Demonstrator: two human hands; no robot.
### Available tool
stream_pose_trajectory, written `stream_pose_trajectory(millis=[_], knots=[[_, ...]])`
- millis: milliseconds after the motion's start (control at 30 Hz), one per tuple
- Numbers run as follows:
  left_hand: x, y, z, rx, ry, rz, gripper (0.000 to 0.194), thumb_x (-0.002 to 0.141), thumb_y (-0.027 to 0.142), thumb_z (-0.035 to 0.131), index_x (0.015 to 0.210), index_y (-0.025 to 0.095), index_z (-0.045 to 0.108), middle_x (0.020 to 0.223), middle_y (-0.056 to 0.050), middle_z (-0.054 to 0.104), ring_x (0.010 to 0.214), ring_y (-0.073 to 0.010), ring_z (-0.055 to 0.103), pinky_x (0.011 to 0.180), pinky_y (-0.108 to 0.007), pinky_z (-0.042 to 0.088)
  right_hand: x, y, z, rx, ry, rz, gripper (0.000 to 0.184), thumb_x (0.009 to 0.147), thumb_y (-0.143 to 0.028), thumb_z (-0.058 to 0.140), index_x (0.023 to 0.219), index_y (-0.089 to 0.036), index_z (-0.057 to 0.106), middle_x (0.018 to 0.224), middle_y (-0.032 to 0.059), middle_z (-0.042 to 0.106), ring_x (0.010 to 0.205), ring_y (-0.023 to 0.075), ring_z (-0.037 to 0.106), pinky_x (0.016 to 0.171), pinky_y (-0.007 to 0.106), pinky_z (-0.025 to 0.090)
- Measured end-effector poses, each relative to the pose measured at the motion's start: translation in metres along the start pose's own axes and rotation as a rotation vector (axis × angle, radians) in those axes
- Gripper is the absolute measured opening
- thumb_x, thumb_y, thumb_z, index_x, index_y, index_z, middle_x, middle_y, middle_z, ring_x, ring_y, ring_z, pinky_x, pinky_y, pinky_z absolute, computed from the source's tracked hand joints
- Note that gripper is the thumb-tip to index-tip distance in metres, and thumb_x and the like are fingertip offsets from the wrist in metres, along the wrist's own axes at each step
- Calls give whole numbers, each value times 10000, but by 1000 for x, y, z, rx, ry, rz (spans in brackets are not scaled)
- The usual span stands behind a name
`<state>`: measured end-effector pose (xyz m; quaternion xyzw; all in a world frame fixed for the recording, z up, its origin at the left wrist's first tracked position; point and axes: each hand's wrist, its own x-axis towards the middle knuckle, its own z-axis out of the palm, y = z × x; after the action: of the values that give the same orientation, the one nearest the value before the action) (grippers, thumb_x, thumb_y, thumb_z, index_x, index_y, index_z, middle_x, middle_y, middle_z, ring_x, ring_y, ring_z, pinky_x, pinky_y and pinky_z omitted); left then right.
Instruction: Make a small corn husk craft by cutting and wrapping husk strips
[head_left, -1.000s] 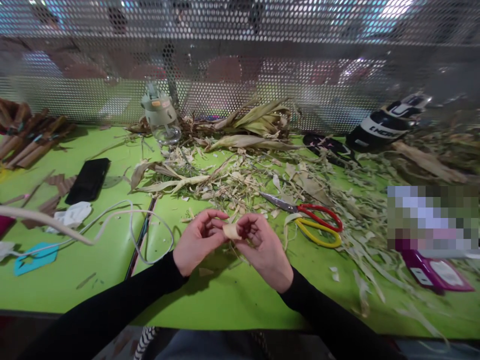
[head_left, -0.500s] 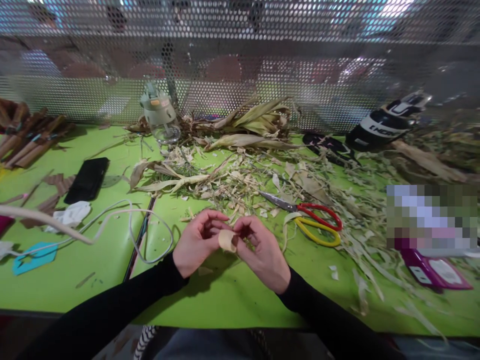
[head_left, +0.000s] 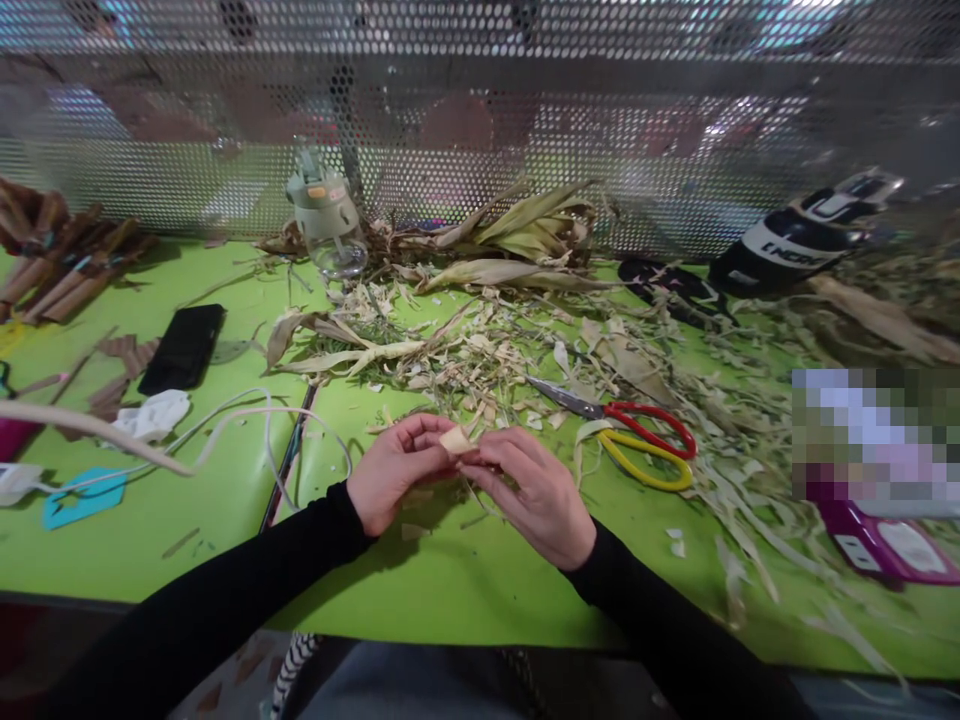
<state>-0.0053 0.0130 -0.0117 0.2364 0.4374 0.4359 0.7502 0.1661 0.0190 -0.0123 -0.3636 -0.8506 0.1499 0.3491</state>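
Note:
Between my two hands is a small pale curled strip of corn husk [head_left: 454, 440]. My left hand [head_left: 401, 472] pinches it with thumb and fingertips from the left. My right hand [head_left: 538, 498] has its fingers closed at the strip's right end, and a thin strand hangs below them. Scissors [head_left: 600, 410] with one red and one yellow handle lie open-bladed beyond my right hand. Behind both hands spreads a heap of husk scraps [head_left: 457, 365] in small chips and shreds.
Whole dried husks [head_left: 517, 245] lie at the back near a clear bottle [head_left: 330, 225] and a perforated metal screen [head_left: 465, 130]. To the left are a black phone [head_left: 182, 347], a white cable [head_left: 225, 425] and brown bundles [head_left: 64, 255]. A black bottle [head_left: 795, 245] leans at right.
My right hand has turned flatter, its fingers now over the strip's right end. The curled husk has tilted and sits slightly higher. The view has shifted a little.

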Motion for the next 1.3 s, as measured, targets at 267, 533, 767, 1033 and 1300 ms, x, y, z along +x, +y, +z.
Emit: stream_pose_trajectory(millis=[267,533,767,1033,1300], knots=[[0,1,-1,-35,-36,-57,359,607,148,774,912,146,585,735,14,656,588,-66,609,642,-200,519,-3,6,-5,-118,4,-155,158,840,-159,581,936,-234,682,812,45,610,721,155,549,599,272,470],[0,3,-2,-95,-68,-107,370,646,81,728,971,132,558,722,-4,671,596,-79,645,635,-181,540,2,6,-10,57,59,-109,145,817,-220,628,960,-232,611,856,36,614,765,159,591,617,279,511],[-1,4,-4,-137,-70,-127,373,676,43,687,1015,119,551,728,-18,681,604,-86,661,646,-177,552,5,10,-14,-44,75,-156,96,807,-138,625,882,-196,614,830,40,611,757,150,591,636,275,512],[-1,1,-4,-81,-95,-98,389,650,94,729,994,127,551,722,-3,667,576,-80,642,662,-204,552,2,7,-11,-95,65,-197,63,830,-163,603,878,-199,623,816,46,628,728,150,584,632,280,512],[-1,2,-2,-115,-81,-102,359,659,76,712,983,119,565,724,-14,668,618,-86,656,656,-182,549,3,7,-12,-122,72,-214,134,812,-175,635,942,-191,607,839,48,653,743,148,600,646,279,515]])
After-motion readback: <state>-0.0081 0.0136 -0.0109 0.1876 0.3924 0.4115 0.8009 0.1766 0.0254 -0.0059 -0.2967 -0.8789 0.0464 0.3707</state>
